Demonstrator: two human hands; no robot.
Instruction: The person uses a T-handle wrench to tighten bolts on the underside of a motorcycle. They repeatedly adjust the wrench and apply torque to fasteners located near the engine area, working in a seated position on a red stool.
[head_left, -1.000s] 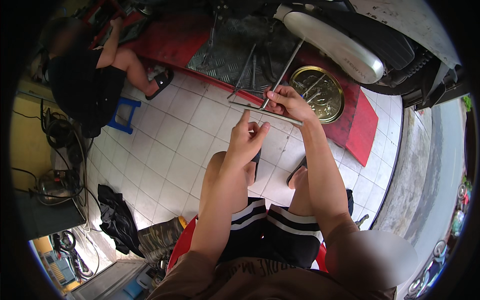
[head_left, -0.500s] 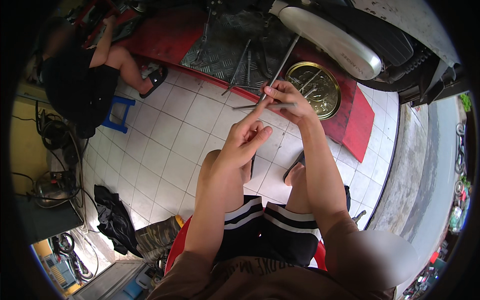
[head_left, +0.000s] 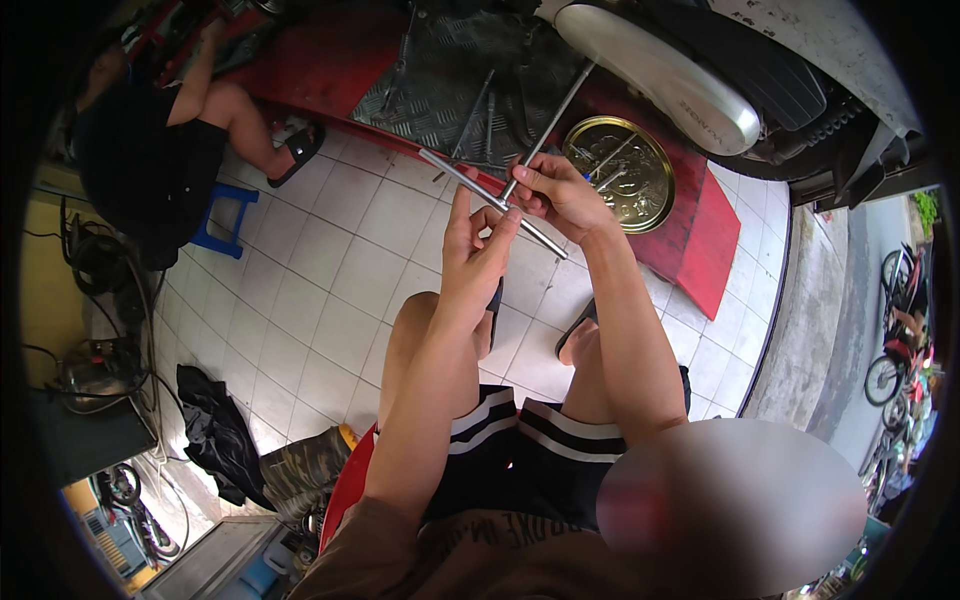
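A silver T-handle wrench (head_left: 548, 132) is between my two hands, its long shaft slanting up to the right toward the motorcycle. My right hand (head_left: 562, 196) is closed around the shaft, just above the crossbar. At the crossbar my left hand (head_left: 476, 245) grips with thumb and fingers near the joint, the index finger stretched along the bar. The shaft's far tip comes up to the lower edge of the motorcycle's silver cover (head_left: 665, 85); whether it fits onto anything there cannot be seen.
A round golden tray (head_left: 665, 205) with tools stands on the red lift platform (head_left: 700, 250). More hand tools lie on the ridged metal plate (head_left: 450, 90). At left a person in black (head_left: 140, 150) works beside a blue stool (head_left: 232, 222). Black cloth (head_left: 210, 430) lies on the tiles.
The crossbar has turned from nearly level to a slant down to the right. My left hand has gone from an extended finger at the bar to gripping it.
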